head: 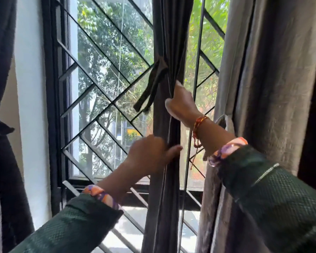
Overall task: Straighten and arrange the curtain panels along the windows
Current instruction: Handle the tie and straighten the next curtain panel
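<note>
Curtain panel [169, 42], dark, gathered into a narrow column at the window's centre mullion, tie band [150, 86] dangling loose. Left hand [150, 155] grips the folds low; right hand [182, 103] pinches the edge higher. Risk: uneven pull bunches the pleats, or fabric snags the diamond grille [106, 84].

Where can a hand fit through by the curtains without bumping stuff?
Open room lies left of the middle curtain, before the window grille. Crowded: left hand and right hand grip that curtain, and the grey curtain hangs close.
</note>
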Motion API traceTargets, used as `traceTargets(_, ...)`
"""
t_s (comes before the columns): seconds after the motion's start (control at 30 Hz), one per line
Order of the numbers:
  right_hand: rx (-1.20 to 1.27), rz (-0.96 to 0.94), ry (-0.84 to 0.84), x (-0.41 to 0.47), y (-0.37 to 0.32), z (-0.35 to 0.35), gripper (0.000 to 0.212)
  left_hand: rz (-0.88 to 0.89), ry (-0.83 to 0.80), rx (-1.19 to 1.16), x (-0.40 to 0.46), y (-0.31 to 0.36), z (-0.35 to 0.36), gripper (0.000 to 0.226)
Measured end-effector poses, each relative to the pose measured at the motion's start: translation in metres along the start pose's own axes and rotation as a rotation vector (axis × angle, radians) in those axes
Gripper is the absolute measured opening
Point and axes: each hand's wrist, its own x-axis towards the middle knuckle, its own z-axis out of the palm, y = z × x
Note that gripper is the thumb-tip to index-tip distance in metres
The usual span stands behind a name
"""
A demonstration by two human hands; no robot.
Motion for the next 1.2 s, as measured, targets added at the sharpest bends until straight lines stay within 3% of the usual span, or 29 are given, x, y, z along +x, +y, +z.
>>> traceTargets(0.07, 0.046, -0.005, -0.034, 0.002, 0.007, -0.001, 0.052, -0.088, 0.216, -0.245, 0.012, -0.015, -0.013, 0.045)
traceTargets(0.17, 0.112, -0.008, -0.054, 0.004, 0.012, -0.005, 0.05, -0.104, 0.636, -0.375, 0.034, -0.029, -0.031, 0.008)
traceTargets(0.2, 0.121, -0.013, -0.055, 0.003, 0.013, -0.007, 0.049, -0.1, 0.706, -0.409, 0.04, -0.029, -0.039, 0.006)
traceTargets(0.3, 0.149, -0.017, -0.061, 0.001, 0.012, -0.01, 0.046, -0.084, 0.817, -0.542, 0.054, -0.027, -0.053, 0.03)
traceTargets(0.4, 0.207, -0.019, -0.081, -0.001, 0.011, -0.013, 0.044, -0.063, 0.797, -0.553, 0.065, -0.032, -0.055, 0.036)
traceTargets(0.53, 0.195, -0.039, -0.077, -0.003, 0.009, -0.015, 0.041, 0.003, 0.741, -0.436, 0.071, -0.036, -0.059, 0.025)
traceTargets(0.67, 0.214, -0.054, -0.1, -0.004, 0.008, -0.016, 0.037, 0.033, 0.402, -0.945, 0.064, -0.02, -0.08, 0.026)
traceTargets(0.73, 0.209, -0.078, -0.102, -0.003, 0.008, -0.014, 0.031, 0.065, 0.325, -1.052, 0.065, -0.014, -0.083, 0.036)
traceTargets(0.83, 0.169, -0.097, -0.081, -0.006, 0.003, -0.013, 0.037, 0.024, 0.508, -0.938, 0.073, -0.016, -0.08, 0.022)
traceTargets(0.9, 0.199, -0.119, -0.103, -0.01, -0.002, -0.015, 0.038, -0.022, 0.558, -0.909, 0.076, -0.015, -0.08, 0.039)
traceTargets(0.97, 0.196, -0.162, -0.101, -0.016, -0.009, -0.015, 0.045, -0.022, 0.51, -0.991, 0.077, -0.008, -0.086, 0.058)
traceTargets(1.1, -0.084, -0.287, 0.001, -0.017, -0.015, 0.004, 0.064, -0.097, 0.396, -1.184, 0.082, 0.005, -0.104, 0.067)
traceTargets(1.13, -0.11, -0.292, -0.006, -0.016, -0.017, 0.008, 0.069, -0.135, 0.424, -1.192, 0.085, 0.008, -0.107, 0.068)
traceTargets(1.2, -0.073, -0.311, -0.06, -0.016, -0.022, 0.013, 0.079, -0.185, 0.501, -1.191, 0.088, 0.014, -0.113, 0.045)
